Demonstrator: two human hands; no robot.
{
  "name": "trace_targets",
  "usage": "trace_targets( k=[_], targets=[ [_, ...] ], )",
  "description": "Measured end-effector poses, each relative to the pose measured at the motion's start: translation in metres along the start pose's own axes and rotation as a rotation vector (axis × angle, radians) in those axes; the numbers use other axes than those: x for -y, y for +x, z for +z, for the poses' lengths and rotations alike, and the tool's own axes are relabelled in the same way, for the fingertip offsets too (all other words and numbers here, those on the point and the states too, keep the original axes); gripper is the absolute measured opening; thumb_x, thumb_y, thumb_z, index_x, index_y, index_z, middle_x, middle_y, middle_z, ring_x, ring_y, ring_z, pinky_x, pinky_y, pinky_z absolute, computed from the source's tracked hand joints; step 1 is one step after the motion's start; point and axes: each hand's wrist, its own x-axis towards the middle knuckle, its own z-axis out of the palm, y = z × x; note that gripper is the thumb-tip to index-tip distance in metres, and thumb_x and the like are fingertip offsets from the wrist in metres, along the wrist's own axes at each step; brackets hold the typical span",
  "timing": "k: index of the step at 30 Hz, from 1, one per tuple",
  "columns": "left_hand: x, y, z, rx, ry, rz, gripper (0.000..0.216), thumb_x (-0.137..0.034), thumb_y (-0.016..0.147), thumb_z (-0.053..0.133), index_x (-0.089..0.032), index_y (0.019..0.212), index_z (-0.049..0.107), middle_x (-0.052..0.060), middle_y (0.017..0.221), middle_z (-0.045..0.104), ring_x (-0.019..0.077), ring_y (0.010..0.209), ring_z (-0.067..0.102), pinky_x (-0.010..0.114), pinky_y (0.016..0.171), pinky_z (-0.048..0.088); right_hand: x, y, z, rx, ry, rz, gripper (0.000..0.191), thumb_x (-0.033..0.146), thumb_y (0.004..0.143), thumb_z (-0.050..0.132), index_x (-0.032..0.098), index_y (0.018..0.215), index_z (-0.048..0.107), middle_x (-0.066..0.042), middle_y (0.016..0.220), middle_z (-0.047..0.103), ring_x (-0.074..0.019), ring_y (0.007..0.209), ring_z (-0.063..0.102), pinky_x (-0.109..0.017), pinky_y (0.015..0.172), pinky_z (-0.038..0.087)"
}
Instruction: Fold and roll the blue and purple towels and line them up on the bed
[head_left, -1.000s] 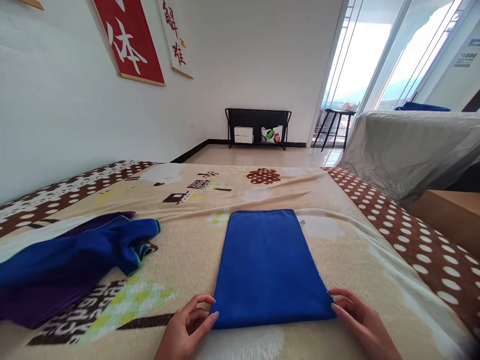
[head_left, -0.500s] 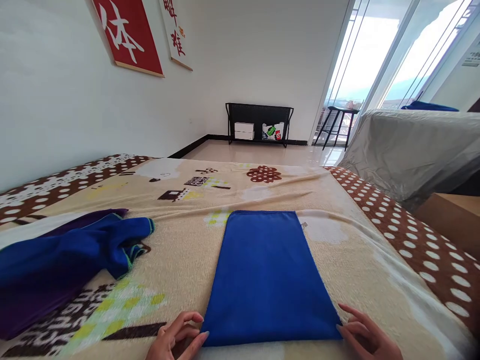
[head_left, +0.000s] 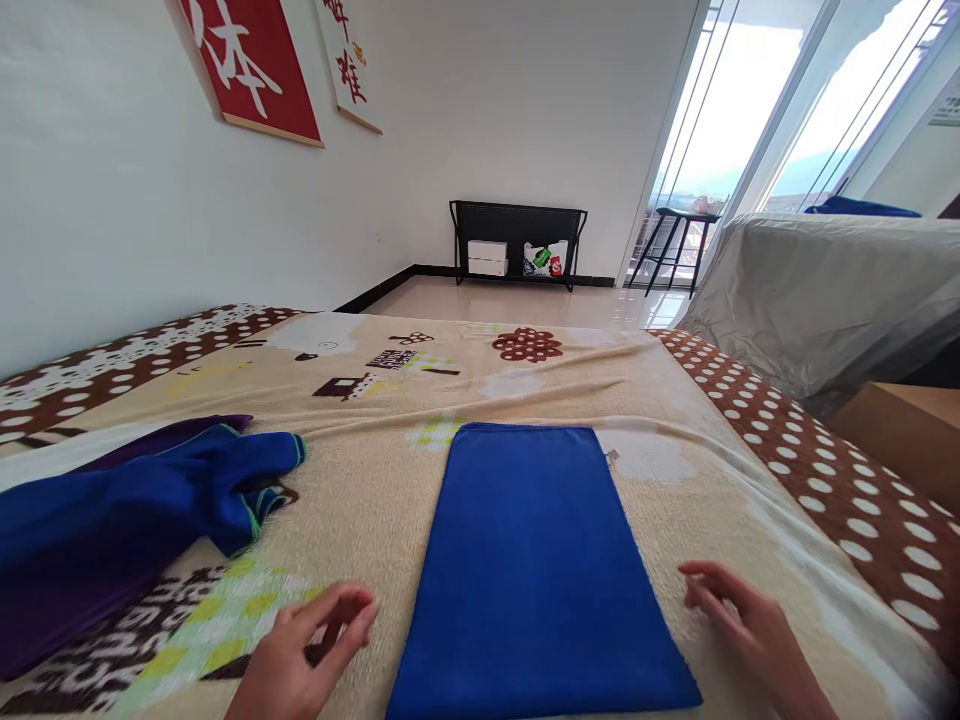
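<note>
Folded blue cloth (head_left: 536, 570) lies flat on the patterned blanket (head_left: 465, 385) of the bed, central and near the front edge, a small tag showing at its far right corner. Left hand (head_left: 296, 655) is just beside the cloth's left edge, empty, fingers loosely curled, slightly blurred. Right hand (head_left: 750, 625) is just beside the right edge, empty, fingers loosely spread. Neither hand grips the cloth. A crumpled blue and purple garment (head_left: 112, 530) lies well apart to the left. A black rack (head_left: 517, 245) stands against the far wall.

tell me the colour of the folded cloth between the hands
Folded cloth: plain blue, head view.
</note>
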Motion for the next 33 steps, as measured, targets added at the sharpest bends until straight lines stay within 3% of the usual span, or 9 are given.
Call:
trace_targets(
  k=[2, 4, 6, 8, 11, 16, 22, 27, 33],
  targets=[
    [-0.019, 0.048, 0.003, 0.052, 0.049, 0.161, 0.035, -0.058, 0.087, 0.054, -0.026, 0.087, 0.068, 0.000, 0.076, 0.070, 0.0181, 0.070, 0.062, 0.030, 0.071, 0.049, 0.016, 0.052, 0.011, 0.070, -0.034, -0.095, 0.044, 0.061, 0.088, 0.051, 0.024, 0.104, 0.069, -0.003, 0.081, 0.073, -0.0209, 0.077, 0.069, -0.030, 0.071, 0.053],
    [-0.037, 0.104, 0.022, 0.089, 0.069, 0.264, 0.030, -0.049, 0.091, 0.053, -0.023, 0.095, 0.067, 0.001, 0.082, 0.069, 0.0162, 0.071, 0.061, 0.029, 0.070, 0.049, 0.032, 0.107, 0.032, 0.049, -0.057, -0.125, 0.042, 0.058, 0.091, 0.049, 0.023, 0.106, 0.067, -0.003, 0.081, 0.072, -0.0200, 0.077, 0.068, -0.032, 0.074, 0.053],
    [-0.048, 0.156, 0.050, 0.071, 0.079, 0.285, 0.024, -0.041, 0.092, 0.057, -0.019, 0.097, 0.066, 0.003, 0.090, 0.068, 0.0163, 0.082, 0.063, 0.031, 0.079, 0.051, 0.044, 0.154, 0.055, -0.004, -0.103, -0.124, 0.039, 0.053, 0.093, 0.051, 0.020, 0.107, 0.066, -0.003, 0.081, 0.069, -0.0180, 0.075, 0.065, -0.035, 0.076, 0.053],
    [-0.049, 0.199, 0.078, 0.040, 0.096, 0.266, 0.027, -0.040, 0.093, 0.059, -0.016, 0.105, 0.064, 0.005, 0.102, 0.067, 0.0173, 0.089, 0.064, 0.037, 0.083, 0.053, 0.048, 0.189, 0.071, -0.045, -0.150, -0.120, 0.036, 0.048, 0.096, 0.054, 0.017, 0.111, 0.063, -0.004, 0.094, 0.067, -0.0157, 0.081, 0.064, -0.036, 0.078, 0.054],
    [-0.036, 0.235, 0.105, -0.017, 0.113, 0.223, 0.033, -0.039, 0.094, 0.060, -0.016, 0.118, 0.060, 0.008, 0.118, 0.063, 0.0200, 0.100, 0.063, 0.042, 0.087, 0.055, 0.041, 0.217, 0.079, -0.032, -0.210, -0.143, 0.034, 0.044, 0.096, 0.056, 0.017, 0.115, 0.061, -0.005, 0.108, 0.064, -0.0153, 0.089, 0.063, -0.036, 0.080, 0.055],
    [-0.012, 0.257, 0.107, 0.026, 0.107, 0.229, 0.033, -0.038, 0.094, 0.060, -0.017, 0.120, 0.060, 0.009, 0.121, 0.062, 0.0208, 0.103, 0.063, 0.043, 0.089, 0.055, 0.022, 0.236, 0.074, 0.044, -0.267, -0.201, 0.036, 0.049, 0.096, 0.054, 0.017, 0.109, 0.063, -0.002, 0.093, 0.065, -0.0129, 0.076, 0.061, -0.032, 0.074, 0.053],
    [-0.005, 0.274, 0.101, 0.156, 0.044, 0.239, 0.034, -0.038, 0.093, 0.062, -0.016, 0.118, 0.060, 0.008, 0.118, 0.063, 0.0207, 0.101, 0.064, 0.043, 0.087, 0.055, 0.015, 0.251, 0.075, 0.068, -0.273, -0.247, 0.039, 0.053, 0.093, 0.056, 0.017, 0.103, 0.068, 0.003, 0.069, 0.059, -0.0109, 0.062, 0.055, -0.029, 0.068, 0.048],
    [-0.003, 0.280, 0.101, 0.190, -0.039, 0.200, 0.033, -0.038, 0.093, 0.061, -0.015, 0.117, 0.061, 0.007, 0.113, 0.064, 0.0191, 0.096, 0.065, 0.040, 0.083, 0.056, 0.012, 0.253, 0.076, 0.033, -0.283, -0.228, 0.035, 0.049, 0.096, 0.055, 0.017, 0.099, 0.066, 0.002, 0.076, 0.062, -0.0110, 0.066, 0.058, -0.030, 0.070, 0.051],
    [-0.005, 0.288, 0.106, 0.117, -0.073, 0.166, 0.034, -0.040, 0.094, 0.060, -0.015, 0.118, 0.060, 0.008, 0.114, 0.064, 0.0190, 0.095, 0.065, 0.039, 0.082, 0.057, 0.015, 0.259, 0.080, -0.037, -0.312, -0.181, 0.031, 0.045, 0.097, 0.054, 0.016, 0.105, 0.063, -0.001, 0.092, 0.065, -0.0121, 0.076, 0.062, -0.031, 0.072, 0.054]
  ],
)
